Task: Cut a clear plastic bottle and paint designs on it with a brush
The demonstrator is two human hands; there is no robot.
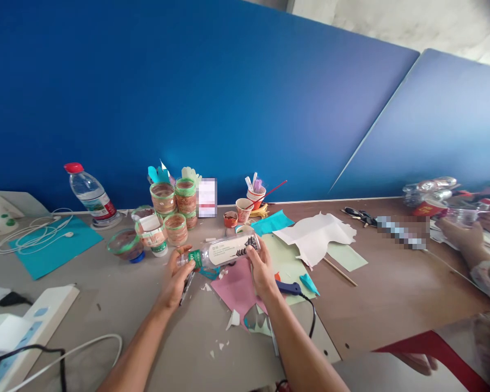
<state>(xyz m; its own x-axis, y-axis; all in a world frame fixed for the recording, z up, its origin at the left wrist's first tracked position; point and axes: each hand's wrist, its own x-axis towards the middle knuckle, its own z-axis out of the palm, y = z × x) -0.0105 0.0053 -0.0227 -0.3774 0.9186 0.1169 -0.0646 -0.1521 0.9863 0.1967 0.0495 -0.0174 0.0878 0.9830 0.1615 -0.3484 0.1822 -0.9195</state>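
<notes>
Two hands of mine wrap a clear bottle [220, 253] held sideways over the table, left hand [176, 279] curled round one end, right hand [262, 267] gripping the other with its thumb pressed on it. Under them lie pink paper [237, 286] and scraps; a blue-handled tool [289, 287] crowds my right wrist. Left of my left forearm, grey tabletop [167, 337] gives room toward a power strip [35, 332]; right of my right forearm, the surface turns brown. Beyond my hands, decorated cups [163, 198] stand before a blue partition [188, 81] lining the far edge.
</notes>
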